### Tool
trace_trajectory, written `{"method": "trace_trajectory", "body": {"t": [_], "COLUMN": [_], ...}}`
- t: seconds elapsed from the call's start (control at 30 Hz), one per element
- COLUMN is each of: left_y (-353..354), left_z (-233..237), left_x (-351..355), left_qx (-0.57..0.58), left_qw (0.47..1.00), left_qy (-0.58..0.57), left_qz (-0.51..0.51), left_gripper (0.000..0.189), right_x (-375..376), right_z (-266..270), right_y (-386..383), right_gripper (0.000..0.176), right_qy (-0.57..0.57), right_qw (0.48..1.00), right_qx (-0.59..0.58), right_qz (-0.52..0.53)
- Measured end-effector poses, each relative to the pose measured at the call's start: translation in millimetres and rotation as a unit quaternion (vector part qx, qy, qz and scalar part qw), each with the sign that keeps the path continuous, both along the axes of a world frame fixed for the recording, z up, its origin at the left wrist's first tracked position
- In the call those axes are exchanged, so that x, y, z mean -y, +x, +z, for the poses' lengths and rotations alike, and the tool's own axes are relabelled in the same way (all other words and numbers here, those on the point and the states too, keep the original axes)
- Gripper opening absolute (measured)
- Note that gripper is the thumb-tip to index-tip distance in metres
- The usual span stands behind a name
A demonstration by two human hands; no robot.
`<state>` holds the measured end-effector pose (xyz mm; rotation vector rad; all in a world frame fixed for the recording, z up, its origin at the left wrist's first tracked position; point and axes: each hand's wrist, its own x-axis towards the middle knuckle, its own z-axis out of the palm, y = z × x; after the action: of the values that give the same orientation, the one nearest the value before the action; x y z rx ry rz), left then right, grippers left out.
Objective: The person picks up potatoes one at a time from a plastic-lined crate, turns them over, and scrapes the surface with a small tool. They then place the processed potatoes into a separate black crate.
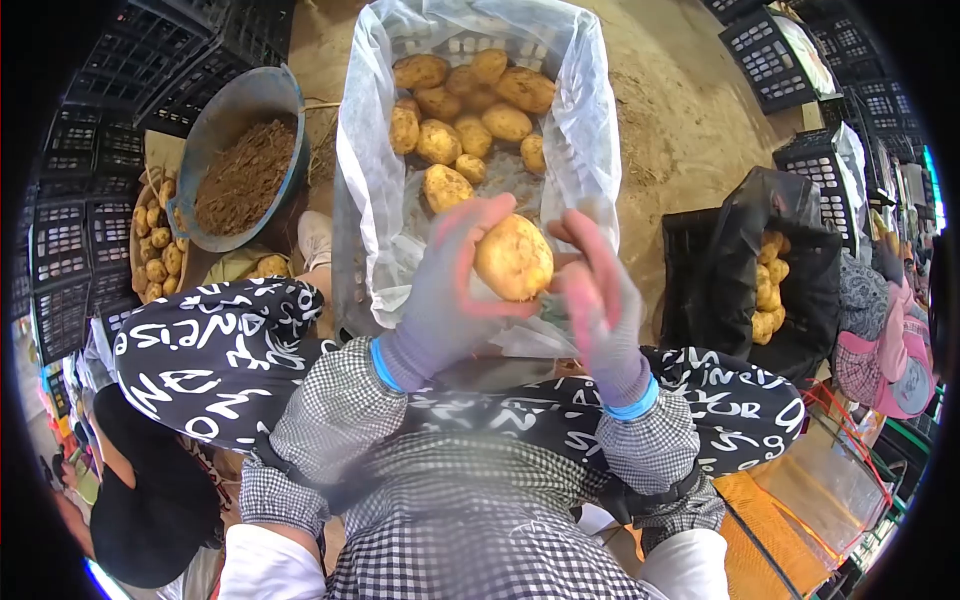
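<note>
The grey-gloved left hand point(445, 300) covers the lower left of the round yellow potato point(515, 255). With the pink-gloved right hand point(600, 300) it hides the 6 o'clock end of the plastic-lined grey crate point(347, 270). At 3 o'clock the lens rim cuts off a pink-clothed person point(900, 350).

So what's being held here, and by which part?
A round yellow-brown potato, gripped by the grey-gloved left hand around its left side and underside. The pink-gloved right hand is open, fingertips just touching the potato's right edge.

Black printed cloth over the left knee point(215, 350): white hand-scrawled capitals, fragments reading roughly "ONE IS" and "NE". Same cloth over the right knee point(740, 405): "OR" and "NE IS" legible, the other letters broken by folds and unreadable.
</note>
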<state>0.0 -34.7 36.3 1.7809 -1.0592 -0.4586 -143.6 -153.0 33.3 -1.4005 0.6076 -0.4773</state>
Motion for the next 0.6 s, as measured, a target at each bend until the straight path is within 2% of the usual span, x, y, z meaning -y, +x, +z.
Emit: {"method": "trace_trajectory", "body": {"t": [0.03, 0.13, 0.17, 0.23, 0.3, 0.4, 0.5, 0.53, 0.57, 0.6], "left_y": [-3, -12, -14, -16, -12, -10, -11, -12, -11, -8], "left_z": [-1, -5, -4, -1, -4, -9, -2, 0, -3, -6], "left_x": [0, 0, -1, -3, -2, -1, -4, -4, -3, 0], "left_qx": [0.029, 0.005, -0.009, -0.035, -0.016, -0.005, -0.008, -0.012, -0.163, -0.309], "left_qw": [1.0, 0.999, 0.999, 0.998, 0.998, 0.998, 0.997, 0.997, 0.984, 0.949], "left_qy": [-0.004, -0.012, -0.004, 0.012, 0.017, 0.02, 0.034, 0.038, 0.015, -0.01], "left_qz": [-0.009, -0.051, -0.054, -0.055, -0.061, -0.067, -0.073, -0.072, -0.072, -0.067], "left_gripper": [0.09, 0.089, 0.088, 0.088, 0.088, 0.091, 0.093, 0.093, 0.088, 0.083], "right_x": [-3, -9, -12, -2, 2, -5, -8, 0, 3, 6], "right_z": [0, 5, -10, -6, -2, -4, -12, -14, -13, -10], "right_y": [6, 7, 3, -1, 2, 7, 1, -2, -3, -2], "right_gripper": [0.06, 0.065, 0.068, 0.067, 0.063, 0.055, 0.048, 0.047, 0.047, 0.047], "right_qy": [-0.124, -0.063, -0.032, -0.102, -0.133, -0.121, -0.109, -0.106, -0.082, -0.058], "right_qw": [0.991, 0.993, 0.998, 0.986, 0.98, 0.989, 0.989, 0.986, 0.987, 0.987], "right_qx": [-0.029, -0.061, -0.017, -0.098, -0.105, -0.05, -0.094, -0.11, -0.122, -0.133], "right_qz": [0.029, 0.084, 0.042, 0.093, 0.104, 0.062, 0.043, 0.068, 0.067, 0.066]}}
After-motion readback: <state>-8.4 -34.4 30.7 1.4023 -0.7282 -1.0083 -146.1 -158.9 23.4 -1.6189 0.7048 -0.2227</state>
